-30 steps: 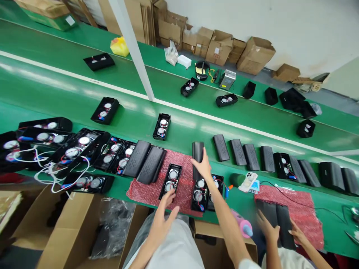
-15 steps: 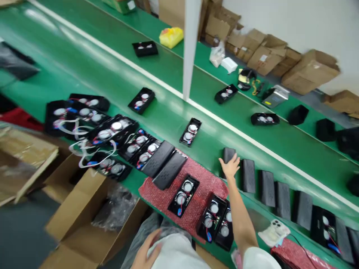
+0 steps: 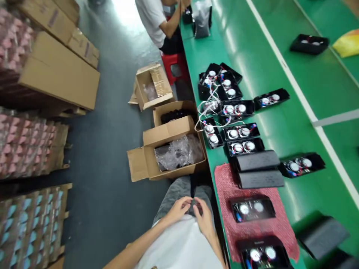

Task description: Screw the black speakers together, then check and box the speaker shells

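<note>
the fingers of our left hand [image 3: 179, 208] and right hand [image 3: 204, 217] curl above our lap [image 3: 172, 194]; blur hides whether they pinch anything. on red bubble wrap [image 3: 224, 194] alongside, the nearest speaker shell [image 3: 252, 211] looks light, stiff, its cones [image 3: 258, 206] fragile; we'd grip its outer walls [image 3: 271, 211].

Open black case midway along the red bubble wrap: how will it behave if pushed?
The open black case will likely slide rather than roll, since it lies flat with straight sides. It has a boxy shape, so it is probably stiff. The red bubble wrap beneath, a thin bumpy sheet, may ruck up.
</note>
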The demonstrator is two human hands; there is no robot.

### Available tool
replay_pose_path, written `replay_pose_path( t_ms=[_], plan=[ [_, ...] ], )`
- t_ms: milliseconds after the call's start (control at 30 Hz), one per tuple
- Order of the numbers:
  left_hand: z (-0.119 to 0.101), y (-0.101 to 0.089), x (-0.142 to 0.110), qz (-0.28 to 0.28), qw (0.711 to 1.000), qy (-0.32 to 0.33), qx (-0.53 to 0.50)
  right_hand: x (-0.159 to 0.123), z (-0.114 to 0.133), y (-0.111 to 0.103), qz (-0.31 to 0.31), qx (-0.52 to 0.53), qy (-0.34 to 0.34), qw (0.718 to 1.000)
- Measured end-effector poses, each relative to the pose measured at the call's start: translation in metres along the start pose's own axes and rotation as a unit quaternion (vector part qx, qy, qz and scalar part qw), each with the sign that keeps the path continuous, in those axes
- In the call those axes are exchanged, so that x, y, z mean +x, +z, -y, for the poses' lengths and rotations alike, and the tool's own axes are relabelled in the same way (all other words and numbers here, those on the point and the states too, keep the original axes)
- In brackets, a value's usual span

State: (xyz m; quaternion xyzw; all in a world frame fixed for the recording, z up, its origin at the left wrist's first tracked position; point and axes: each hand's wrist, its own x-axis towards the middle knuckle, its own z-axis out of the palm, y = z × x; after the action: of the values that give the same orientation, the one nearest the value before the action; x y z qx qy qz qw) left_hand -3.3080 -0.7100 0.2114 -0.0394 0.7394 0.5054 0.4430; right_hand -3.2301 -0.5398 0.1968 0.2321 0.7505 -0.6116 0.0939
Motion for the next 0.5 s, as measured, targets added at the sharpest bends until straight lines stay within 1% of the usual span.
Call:
replay_pose_path(
  t_ms=[67,133,167,233,300,367,400,433,500],
  plan=[
    [0.025,-0.039,-0.004,-0.029,0.999,-0.013,-0.015,0.019,-0.013,0.044,0.037,-0.013,0.018,0.999],
    [0.05,-0.08,-0.007,-0.068,0.997,-0.031,-0.026,0.051,-0.027,0.075,0.051,-0.041,0.042,0.997],
    [0.063,-0.1,-0.007,-0.091,0.995,-0.042,-0.03,0.073,-0.035,0.088,0.054,-0.059,0.053,0.995],
    [0.091,-0.137,-0.005,-0.14,0.988,-0.065,-0.032,0.131,-0.05,0.109,0.057,-0.102,0.074,0.99],
    [0.122,-0.164,0.008,-0.184,0.979,-0.085,-0.028,0.204,-0.069,0.129,0.063,-0.151,0.092,0.982],
    [0.156,-0.183,0.034,-0.218,0.971,-0.097,-0.017,0.285,-0.094,0.149,0.072,-0.202,0.111,0.97],
    [0.175,-0.189,0.052,-0.231,0.968,-0.1,-0.009,0.325,-0.107,0.159,0.079,-0.229,0.12,0.963],
    [0.195,-0.196,0.074,-0.241,0.965,-0.101,0.0,0.365,-0.123,0.169,0.087,-0.256,0.128,0.954],
    [0.238,-0.209,0.126,-0.256,0.961,-0.102,0.017,0.438,-0.155,0.185,0.104,-0.306,0.136,0.937]
  ],
)
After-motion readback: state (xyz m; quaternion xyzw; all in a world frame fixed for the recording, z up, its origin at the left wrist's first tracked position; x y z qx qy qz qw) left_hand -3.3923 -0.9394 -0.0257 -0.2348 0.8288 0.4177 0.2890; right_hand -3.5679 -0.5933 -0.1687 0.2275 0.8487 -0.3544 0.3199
